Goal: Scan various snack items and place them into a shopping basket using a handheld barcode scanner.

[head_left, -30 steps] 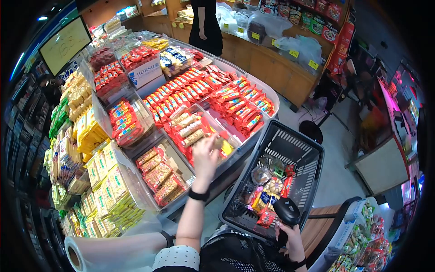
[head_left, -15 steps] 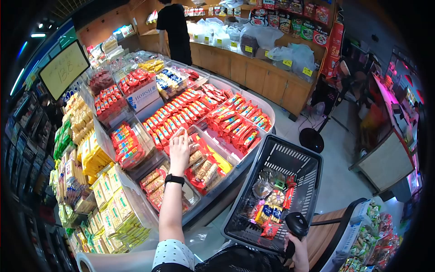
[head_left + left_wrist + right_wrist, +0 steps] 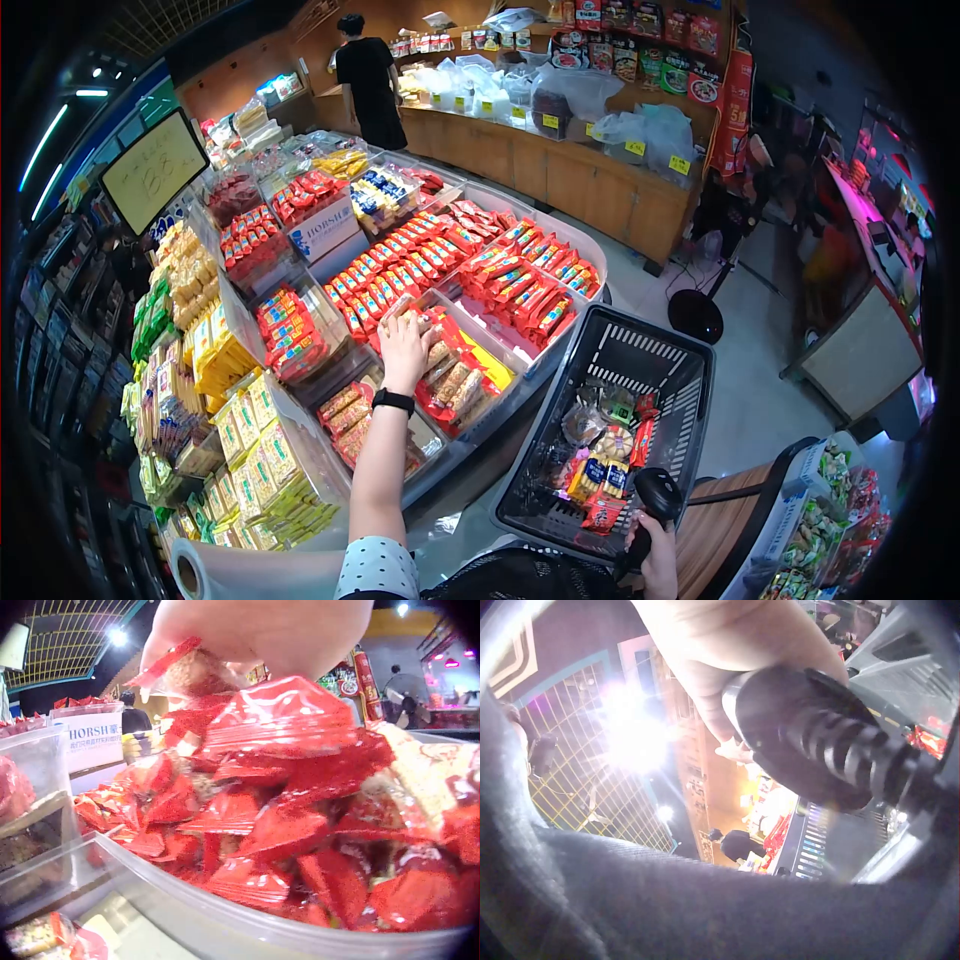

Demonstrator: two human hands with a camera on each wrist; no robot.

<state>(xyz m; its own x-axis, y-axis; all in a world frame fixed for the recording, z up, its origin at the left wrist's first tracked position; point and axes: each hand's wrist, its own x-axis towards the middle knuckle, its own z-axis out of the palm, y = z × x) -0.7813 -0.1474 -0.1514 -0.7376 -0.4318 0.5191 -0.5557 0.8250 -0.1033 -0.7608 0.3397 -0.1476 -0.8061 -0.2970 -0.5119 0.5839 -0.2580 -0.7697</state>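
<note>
My left hand (image 3: 405, 350) reaches over the compartment of red-wrapped bars (image 3: 455, 385). In the left wrist view, fingers of this hand (image 3: 259, 634) pinch a snack bar (image 3: 196, 673) with red ends and a clear middle, just above the pile of red wrappers (image 3: 277, 825). My right hand (image 3: 655, 555) grips a black handle (image 3: 658, 492) at the near right corner of a dark basket (image 3: 540, 440). Several wrapped snacks (image 3: 605, 470) lie inside the basket. In the right wrist view, the right hand (image 3: 750, 637) is around the ribbed black handle (image 3: 817, 735).
Yellow-green packs (image 3: 265, 450) fill bins on the left, beside a price sign (image 3: 155, 170). A plastic roll (image 3: 260, 570) is at the lower left. Another snack stand (image 3: 800, 515) is at the lower right. A person in black (image 3: 370, 80) stands by the far counter.
My left hand has moved left and away from me across the bars, and now pinches one. The right hand stays on the handle. The person in black has moved left along the far counter.
</note>
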